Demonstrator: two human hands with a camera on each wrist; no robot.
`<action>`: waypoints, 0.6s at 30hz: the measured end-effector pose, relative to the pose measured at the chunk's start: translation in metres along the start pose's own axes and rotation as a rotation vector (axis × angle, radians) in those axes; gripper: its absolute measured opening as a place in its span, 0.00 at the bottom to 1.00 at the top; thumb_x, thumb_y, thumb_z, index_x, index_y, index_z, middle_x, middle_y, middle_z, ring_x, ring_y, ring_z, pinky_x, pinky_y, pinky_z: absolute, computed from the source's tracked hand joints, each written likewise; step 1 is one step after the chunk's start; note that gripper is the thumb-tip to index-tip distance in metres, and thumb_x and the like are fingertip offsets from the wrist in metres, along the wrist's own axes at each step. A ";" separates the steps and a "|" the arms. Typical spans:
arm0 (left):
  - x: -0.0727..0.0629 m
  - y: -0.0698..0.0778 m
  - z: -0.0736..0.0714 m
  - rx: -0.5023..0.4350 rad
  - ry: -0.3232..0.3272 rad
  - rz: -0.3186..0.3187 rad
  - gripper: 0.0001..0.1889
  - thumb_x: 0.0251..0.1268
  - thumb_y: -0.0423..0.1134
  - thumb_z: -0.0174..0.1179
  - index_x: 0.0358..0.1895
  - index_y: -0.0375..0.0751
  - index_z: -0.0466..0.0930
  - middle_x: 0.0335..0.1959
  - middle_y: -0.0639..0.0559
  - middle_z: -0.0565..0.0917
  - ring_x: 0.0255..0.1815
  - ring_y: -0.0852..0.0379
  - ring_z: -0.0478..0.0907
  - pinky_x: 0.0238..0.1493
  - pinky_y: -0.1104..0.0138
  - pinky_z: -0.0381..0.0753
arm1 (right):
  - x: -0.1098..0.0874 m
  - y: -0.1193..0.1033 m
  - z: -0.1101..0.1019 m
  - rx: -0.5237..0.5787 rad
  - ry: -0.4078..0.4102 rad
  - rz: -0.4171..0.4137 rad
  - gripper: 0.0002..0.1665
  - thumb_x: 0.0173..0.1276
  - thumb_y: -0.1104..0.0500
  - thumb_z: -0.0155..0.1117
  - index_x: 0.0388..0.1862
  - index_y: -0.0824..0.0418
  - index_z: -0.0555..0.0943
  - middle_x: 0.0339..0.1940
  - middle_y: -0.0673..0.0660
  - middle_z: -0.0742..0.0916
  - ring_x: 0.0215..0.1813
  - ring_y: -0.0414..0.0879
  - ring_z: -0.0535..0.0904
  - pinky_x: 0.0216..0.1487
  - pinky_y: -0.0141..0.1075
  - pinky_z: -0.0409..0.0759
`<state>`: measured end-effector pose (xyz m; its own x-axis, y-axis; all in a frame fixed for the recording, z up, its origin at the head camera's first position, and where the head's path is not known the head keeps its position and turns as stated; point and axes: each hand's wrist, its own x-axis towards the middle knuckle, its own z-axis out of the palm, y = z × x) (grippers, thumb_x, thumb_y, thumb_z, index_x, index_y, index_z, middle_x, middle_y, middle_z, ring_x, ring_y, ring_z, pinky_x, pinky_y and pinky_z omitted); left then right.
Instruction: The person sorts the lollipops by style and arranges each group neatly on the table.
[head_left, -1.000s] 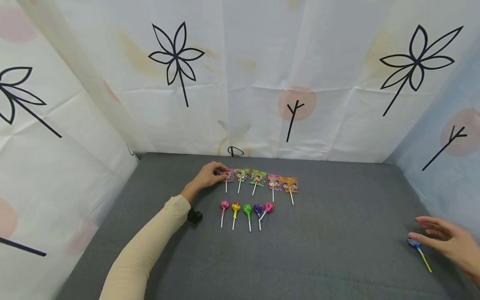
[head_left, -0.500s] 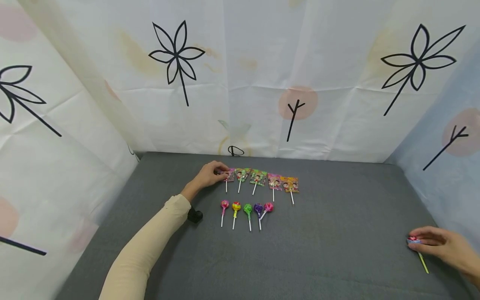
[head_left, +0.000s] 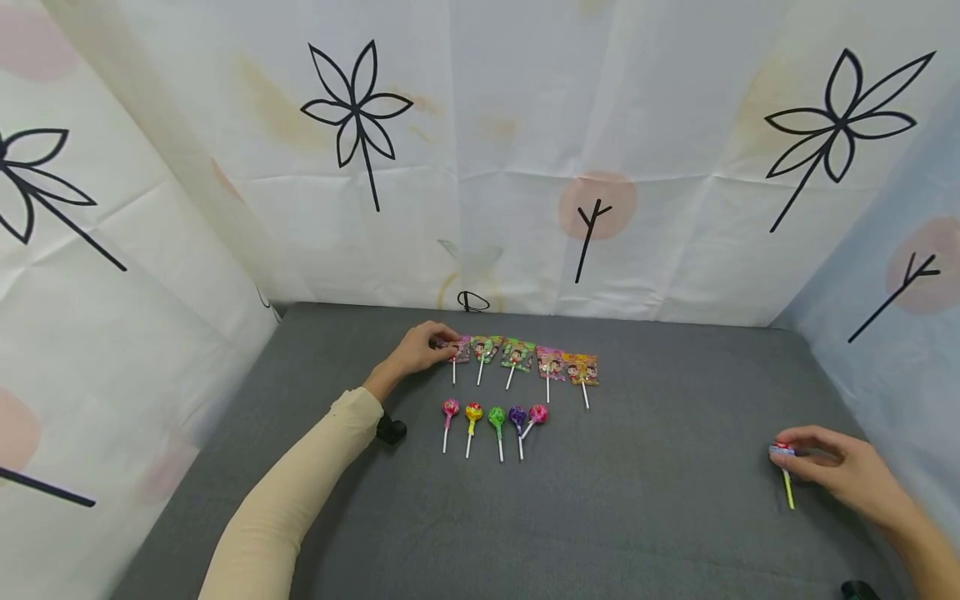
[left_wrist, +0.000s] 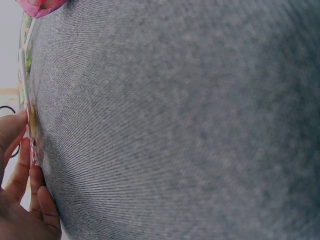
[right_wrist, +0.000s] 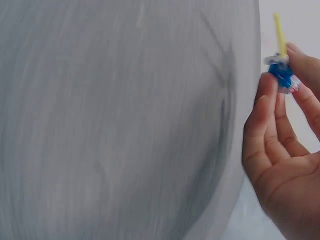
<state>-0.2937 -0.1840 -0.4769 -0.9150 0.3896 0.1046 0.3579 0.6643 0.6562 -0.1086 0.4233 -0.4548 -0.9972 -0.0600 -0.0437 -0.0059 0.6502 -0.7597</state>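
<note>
My left hand (head_left: 420, 348) is at the left end of the back row, thumb and fingers on the edges of a flat lollipop in a pink packet (head_left: 461, 350); part of that packet is hidden. The left wrist view shows the fingertips of this hand (left_wrist: 25, 185) against the wrapper. Over the right side of the table, my right hand (head_left: 843, 467) pinches a round lollipop (head_left: 782, 449) with a blue and red wrapper and a yellow stick. In the right wrist view the blue wrapper (right_wrist: 282, 75) sits between thumb and fingers, stick pointing up.
More flat lollipops in green (head_left: 516, 354), pink (head_left: 551, 364) and orange (head_left: 582, 369) packets continue the back row. In front lie several round lollipops, including a yellow one (head_left: 473, 412) and a green one (head_left: 497, 418). Patterned cloth walls (head_left: 510, 167) border the grey table (head_left: 637, 500).
My right hand closed its fingers on the blue lollipop, lifted it and carried it left and slightly toward the back. The left hand stayed at the pink packet.
</note>
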 end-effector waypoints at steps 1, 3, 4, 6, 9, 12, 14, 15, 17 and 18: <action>0.000 0.000 0.000 0.001 0.000 0.001 0.13 0.70 0.34 0.66 0.54 0.34 0.84 0.51 0.39 0.81 0.54 0.39 0.79 0.57 0.46 0.74 | 0.003 -0.005 0.005 0.017 -0.006 -0.020 0.21 0.70 0.59 0.72 0.54 0.73 0.80 0.42 0.41 0.85 0.39 0.36 0.85 0.34 0.34 0.82; 0.000 0.000 0.000 0.009 0.001 0.000 0.13 0.70 0.34 0.66 0.54 0.34 0.85 0.52 0.40 0.82 0.54 0.39 0.79 0.57 0.46 0.74 | 0.008 -0.016 0.015 0.059 -0.029 -0.053 0.22 0.71 0.60 0.70 0.56 0.74 0.79 0.44 0.42 0.85 0.41 0.36 0.85 0.35 0.35 0.83; 0.000 0.000 0.001 0.013 0.001 -0.003 0.13 0.70 0.34 0.66 0.54 0.35 0.85 0.52 0.40 0.82 0.54 0.39 0.78 0.57 0.46 0.74 | 0.010 -0.022 0.019 0.082 -0.043 -0.070 0.22 0.72 0.61 0.70 0.56 0.74 0.79 0.45 0.44 0.85 0.42 0.36 0.86 0.36 0.36 0.83; 0.000 0.000 0.001 0.019 0.003 -0.011 0.13 0.70 0.34 0.66 0.54 0.35 0.85 0.52 0.40 0.81 0.55 0.40 0.78 0.57 0.46 0.74 | 0.016 -0.032 0.030 0.127 -0.074 -0.105 0.21 0.72 0.62 0.69 0.57 0.75 0.78 0.46 0.48 0.85 0.43 0.39 0.86 0.38 0.37 0.84; 0.000 0.000 0.001 0.022 0.005 -0.013 0.13 0.70 0.35 0.66 0.54 0.36 0.85 0.52 0.40 0.81 0.55 0.40 0.78 0.57 0.46 0.74 | 0.023 -0.046 0.048 0.208 -0.127 -0.158 0.20 0.70 0.66 0.69 0.56 0.76 0.78 0.47 0.57 0.86 0.44 0.45 0.87 0.39 0.39 0.84; 0.000 0.000 0.001 0.018 0.008 -0.010 0.13 0.70 0.35 0.66 0.54 0.36 0.85 0.52 0.40 0.81 0.54 0.40 0.78 0.57 0.47 0.74 | 0.030 -0.058 0.065 0.267 -0.176 -0.180 0.19 0.70 0.66 0.70 0.55 0.75 0.79 0.47 0.62 0.85 0.45 0.49 0.87 0.40 0.40 0.84; 0.001 -0.001 0.001 0.018 0.009 -0.009 0.13 0.70 0.35 0.66 0.54 0.36 0.85 0.52 0.40 0.81 0.54 0.40 0.79 0.57 0.47 0.74 | 0.033 -0.066 0.077 0.305 -0.207 -0.196 0.19 0.70 0.66 0.69 0.55 0.75 0.79 0.48 0.64 0.84 0.44 0.51 0.87 0.41 0.41 0.84; 0.001 -0.001 0.001 0.016 0.010 -0.011 0.13 0.70 0.35 0.66 0.54 0.36 0.85 0.52 0.40 0.81 0.55 0.39 0.78 0.57 0.46 0.74 | 0.035 -0.070 0.082 0.324 -0.221 -0.200 0.18 0.70 0.66 0.69 0.55 0.74 0.79 0.48 0.65 0.84 0.44 0.52 0.87 0.41 0.41 0.84; 0.001 -0.001 0.001 0.018 0.011 -0.014 0.13 0.70 0.35 0.66 0.54 0.36 0.85 0.53 0.40 0.81 0.55 0.39 0.78 0.57 0.46 0.74 | 0.038 -0.078 0.093 0.356 -0.251 -0.205 0.18 0.71 0.65 0.69 0.55 0.74 0.79 0.49 0.67 0.83 0.45 0.53 0.87 0.42 0.42 0.84; 0.001 -0.001 0.001 0.019 0.012 -0.014 0.13 0.70 0.35 0.66 0.54 0.36 0.85 0.53 0.40 0.81 0.55 0.39 0.78 0.57 0.46 0.74 | 0.040 -0.082 0.098 0.373 -0.263 -0.216 0.17 0.71 0.66 0.69 0.54 0.74 0.79 0.49 0.68 0.82 0.44 0.53 0.87 0.42 0.42 0.84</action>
<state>-0.2952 -0.1833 -0.4786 -0.9221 0.3727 0.1043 0.3484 0.6817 0.6433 -0.1404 0.2928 -0.4577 -0.9234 -0.3837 0.0144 -0.1351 0.2897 -0.9476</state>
